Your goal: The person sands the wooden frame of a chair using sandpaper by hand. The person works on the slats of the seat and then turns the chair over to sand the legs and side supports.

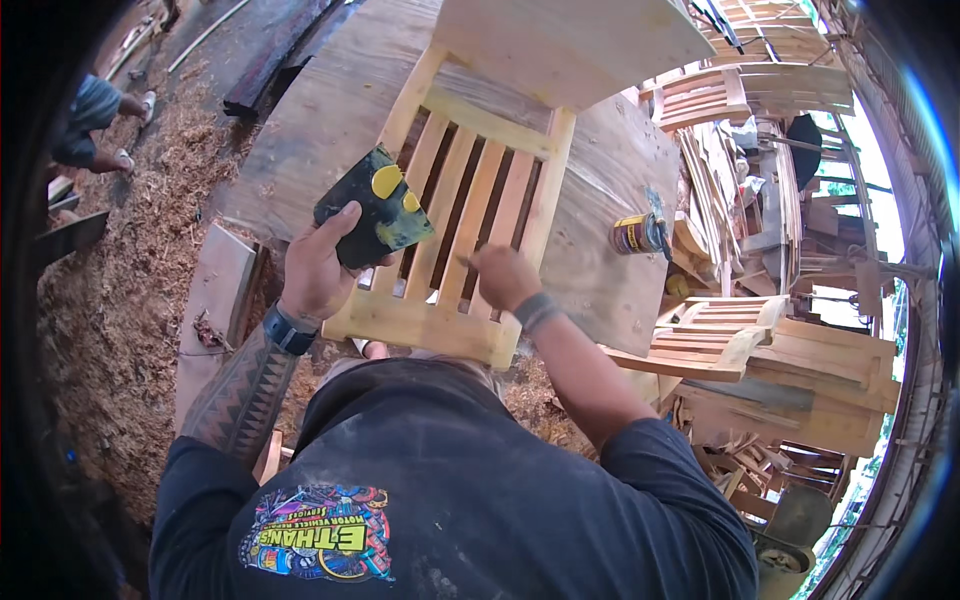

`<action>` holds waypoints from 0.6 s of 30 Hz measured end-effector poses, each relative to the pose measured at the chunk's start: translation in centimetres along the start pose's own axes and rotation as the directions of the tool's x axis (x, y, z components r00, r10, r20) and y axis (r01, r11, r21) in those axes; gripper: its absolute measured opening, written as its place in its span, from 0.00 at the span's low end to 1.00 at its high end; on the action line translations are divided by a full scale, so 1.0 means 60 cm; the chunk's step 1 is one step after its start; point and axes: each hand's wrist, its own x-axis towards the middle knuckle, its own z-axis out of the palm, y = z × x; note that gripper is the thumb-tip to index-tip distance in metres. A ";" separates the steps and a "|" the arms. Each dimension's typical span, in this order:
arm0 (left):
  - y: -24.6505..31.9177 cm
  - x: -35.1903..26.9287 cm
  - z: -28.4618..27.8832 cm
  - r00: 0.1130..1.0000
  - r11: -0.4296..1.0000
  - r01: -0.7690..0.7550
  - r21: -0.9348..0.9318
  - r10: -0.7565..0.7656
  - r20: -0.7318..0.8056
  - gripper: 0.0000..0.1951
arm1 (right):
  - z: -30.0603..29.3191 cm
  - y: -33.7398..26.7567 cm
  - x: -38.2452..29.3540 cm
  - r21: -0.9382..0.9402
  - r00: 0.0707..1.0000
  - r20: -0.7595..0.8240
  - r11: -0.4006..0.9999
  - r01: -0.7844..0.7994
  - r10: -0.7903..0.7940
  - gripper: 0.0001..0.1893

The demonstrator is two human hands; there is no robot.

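A wooden chair (450,322) with a slatted back lies on a plywood-topped table in front of me. In my left hand (319,262) is a dark flat board (360,232) with yellow paste on its face, held above the left side of the slats. My right hand (506,276) is closed over the lower slats, fingers pinched at a small thing too blurred to name, perhaps a thin blade. Smears of pale yellow show on the chair's frame. An open can (632,234) stands to the right on the tabletop, with a stained tool at its rim.
The plywood tabletop (600,292) extends on both sides of the chair. More slatted chair parts (705,337) lie at the right, below stacked wood strips (709,202). Wood shavings (120,322) cover the floor at left. A person's legs (105,120) show at upper left.
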 end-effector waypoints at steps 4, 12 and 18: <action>-0.013 0.007 0.021 0.999 0.999 0.040 0.024 -0.040 -0.001 0.19 | 0.121 -0.018 -0.036 -0.110 0.957 -0.246 0.986 0.128 -0.151 0.11; -0.005 0.004 0.015 0.996 0.997 0.052 0.049 -0.049 -0.079 0.19 | 0.043 -0.080 -0.090 0.009 0.962 0.192 0.980 0.197 -0.195 0.10; -0.016 0.014 0.022 0.997 0.994 0.075 0.082 -0.074 -0.025 0.20 | 0.047 0.003 -0.073 -0.156 0.852 -0.178 0.869 0.470 -0.492 0.25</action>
